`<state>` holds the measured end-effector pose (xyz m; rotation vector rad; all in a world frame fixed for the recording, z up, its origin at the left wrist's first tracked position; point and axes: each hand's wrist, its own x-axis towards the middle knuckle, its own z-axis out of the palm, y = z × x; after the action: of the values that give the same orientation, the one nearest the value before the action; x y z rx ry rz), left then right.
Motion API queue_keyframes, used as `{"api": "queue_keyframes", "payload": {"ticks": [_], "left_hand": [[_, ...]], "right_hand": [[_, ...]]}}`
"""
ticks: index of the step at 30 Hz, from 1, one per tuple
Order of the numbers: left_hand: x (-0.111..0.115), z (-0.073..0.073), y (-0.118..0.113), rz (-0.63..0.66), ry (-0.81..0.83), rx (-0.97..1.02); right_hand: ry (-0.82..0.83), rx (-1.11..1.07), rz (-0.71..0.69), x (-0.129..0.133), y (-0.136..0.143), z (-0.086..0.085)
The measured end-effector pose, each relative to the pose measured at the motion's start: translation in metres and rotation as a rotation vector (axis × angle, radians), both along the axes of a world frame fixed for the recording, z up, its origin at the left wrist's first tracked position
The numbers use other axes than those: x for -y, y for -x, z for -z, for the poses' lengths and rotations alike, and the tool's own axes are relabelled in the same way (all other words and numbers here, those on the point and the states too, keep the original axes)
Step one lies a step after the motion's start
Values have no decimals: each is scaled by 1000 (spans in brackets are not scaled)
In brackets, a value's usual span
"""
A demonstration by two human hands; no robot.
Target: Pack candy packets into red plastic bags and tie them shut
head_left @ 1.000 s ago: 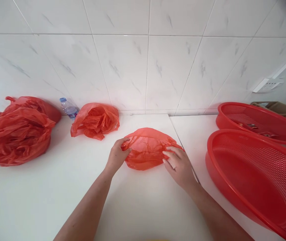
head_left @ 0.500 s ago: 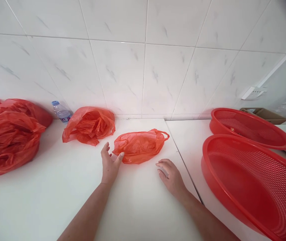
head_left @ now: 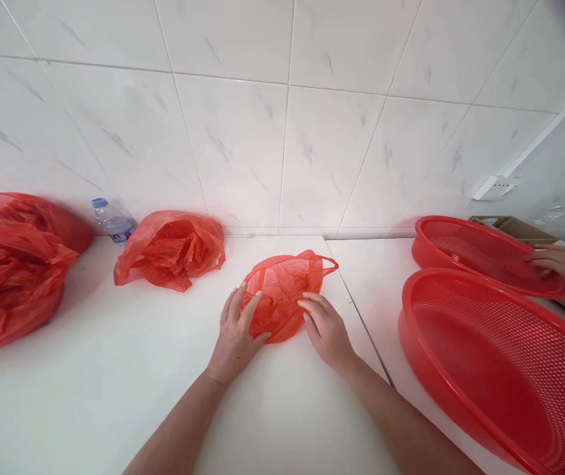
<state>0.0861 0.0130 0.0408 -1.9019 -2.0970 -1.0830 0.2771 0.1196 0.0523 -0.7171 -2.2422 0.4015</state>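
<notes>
In the middle of the white table lies a thin red plastic bag (head_left: 282, 297), its mouth spread and one loop handle sticking out to the right. My left hand (head_left: 237, 330) rests against the bag's left side, fingers spread over its edge and thumb along the near rim. At the right side, my right hand (head_left: 328, 330) touches or nearly touches the bag with its fingers loosely curved and the thumb apart. Neither hand wraps round the plastic.
Another crumpled red bag (head_left: 173, 247) lies back left beside a plastic bottle (head_left: 114, 221). A large heap of red bags (head_left: 15, 270) is at far left. Two red baskets stand right: a near one (head_left: 480, 369) and a far one (head_left: 461, 241), with another person's hand (head_left: 560, 264) reaching in.
Both hands have moved in against the bag, pushing its left side rightward so it is narrower and rounder. Another person's hand has appeared over the far basket.
</notes>
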Motion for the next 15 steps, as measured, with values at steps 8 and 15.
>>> {"api": "queue_keyframes", "payload": {"ticks": [8,15], "left_hand": [[0,5,17,-116,46,213],[-5,8,21,-188,-1,518]], "right_hand": [[147,375,311,-20,3,-11],[698,201,239,14,-23,-20]]}}
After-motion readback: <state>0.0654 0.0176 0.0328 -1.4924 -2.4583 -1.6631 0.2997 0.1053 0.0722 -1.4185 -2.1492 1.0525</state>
